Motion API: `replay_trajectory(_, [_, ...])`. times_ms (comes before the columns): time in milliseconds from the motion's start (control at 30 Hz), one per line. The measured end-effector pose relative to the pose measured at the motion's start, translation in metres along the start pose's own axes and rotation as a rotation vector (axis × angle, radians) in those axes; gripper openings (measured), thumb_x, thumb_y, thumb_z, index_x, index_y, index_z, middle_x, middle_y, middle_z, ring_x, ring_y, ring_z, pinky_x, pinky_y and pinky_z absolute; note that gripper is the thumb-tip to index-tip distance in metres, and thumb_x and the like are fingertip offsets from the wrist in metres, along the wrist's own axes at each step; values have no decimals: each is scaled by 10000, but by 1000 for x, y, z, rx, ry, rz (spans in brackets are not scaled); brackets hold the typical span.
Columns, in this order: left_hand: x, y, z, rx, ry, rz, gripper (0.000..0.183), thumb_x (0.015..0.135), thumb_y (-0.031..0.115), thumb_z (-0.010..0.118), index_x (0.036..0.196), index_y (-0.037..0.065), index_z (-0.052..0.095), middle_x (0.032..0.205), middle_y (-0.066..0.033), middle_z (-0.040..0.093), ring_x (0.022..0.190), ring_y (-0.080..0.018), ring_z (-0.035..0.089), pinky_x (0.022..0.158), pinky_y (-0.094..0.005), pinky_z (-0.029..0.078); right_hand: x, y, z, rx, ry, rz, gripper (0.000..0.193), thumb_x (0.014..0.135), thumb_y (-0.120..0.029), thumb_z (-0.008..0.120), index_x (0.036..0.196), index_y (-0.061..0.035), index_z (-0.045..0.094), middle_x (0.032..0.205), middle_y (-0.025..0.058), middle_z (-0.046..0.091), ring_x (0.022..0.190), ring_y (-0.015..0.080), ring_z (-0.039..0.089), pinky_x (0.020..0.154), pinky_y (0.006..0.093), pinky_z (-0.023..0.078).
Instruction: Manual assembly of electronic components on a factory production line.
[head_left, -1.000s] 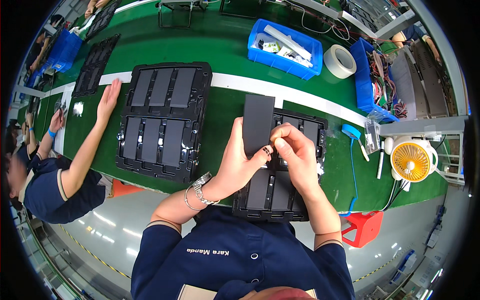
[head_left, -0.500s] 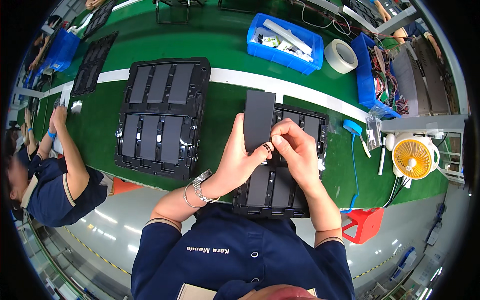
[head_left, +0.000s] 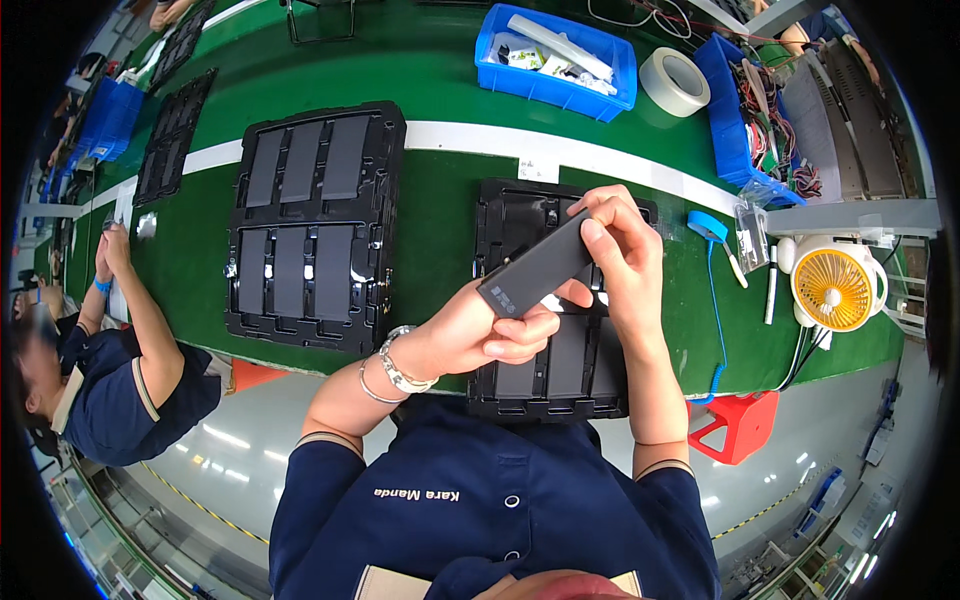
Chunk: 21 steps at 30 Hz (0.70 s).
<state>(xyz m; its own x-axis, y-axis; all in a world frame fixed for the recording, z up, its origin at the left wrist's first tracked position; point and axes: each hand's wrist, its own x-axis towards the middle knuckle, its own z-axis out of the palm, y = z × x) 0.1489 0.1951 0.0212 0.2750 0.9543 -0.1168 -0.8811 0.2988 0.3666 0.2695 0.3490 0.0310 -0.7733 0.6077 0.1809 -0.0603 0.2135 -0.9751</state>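
A flat black rectangular device (head_left: 540,268), shaped like a power bank, is held slantwise above the near tray, its narrow edge with pale print turned up. My left hand (head_left: 485,335) is closed around its lower left end. At the upper right end, my right hand (head_left: 622,245) pinches it between thumb and fingers. Below them lies a black moulded tray (head_left: 487,225) with similar black devices in its near row; my hands hide part of its far row. Another black tray (head_left: 388,195), to the left, holds two rows of such devices.
Farther back stand a blue bin (head_left: 560,92) of packets, a tape roll (head_left: 645,78) and a blue bin of wires (head_left: 728,145). A yellow-and-white fan (head_left: 832,290) and a blue corded tool (head_left: 706,226) are at right. A co-worker (head_left: 140,385) sits at left.
The device has gone from upright, broad face showing, to a rightward slant with its printed edge up. My right hand has risen to its far end; my left fingers now curl around the lower end.
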Motion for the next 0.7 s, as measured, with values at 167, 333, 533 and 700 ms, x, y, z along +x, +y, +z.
replay_trajectory(167, [1, -1, -4, -155, -5, -58, 492, 1054, 357, 319, 1269, -41, 513, 497, 92, 319, 353, -15, 290, 379, -191, 222, -2, 0, 4, -34, 20, 20, 199, 875, -74, 628, 755, -15, 480, 901, 51, 494, 857, 153, 475, 779, 288, 394])
replay_trajectory(333, [1, 1, -5, -250, -39, -67, 464, 1042, 292, 333, 1287, -58, 516, 516, 83, 329, 365, -24, 298, 380, -195, 243, -1, -1, 4, -89, 9, 36, 211, 875, -70, 621, 743, -15, 466, 886, 42, 486, 828, 148, 464, 754, 286, 390])
replay_trajectory(533, [1, 1, -9, -310, 3, -83, 508, 1052, 323, 298, 1331, -61, 478, 515, 79, 347, 372, -33, 321, 395, -193, 264, 0, 0, -4, -132, -23, 38, 145, 921, -109, 614, 847, -6, 543, 927, 52, 541, 841, 148, 509, 766, 279, 423])
replay_trajectory(700, [-8, 5, -2, 470, 421, 319, 472, 980, 196, 304, 1357, -50, 445, 663, 3, 468, 518, -72, 405, 498, -216, 333, 2, -5, -37, -642, -191, -81, 391, 825, -137, 721, 1167, -11, 578, 1139, 132, 599, 1083, 303, 584, 948, 402, 460])
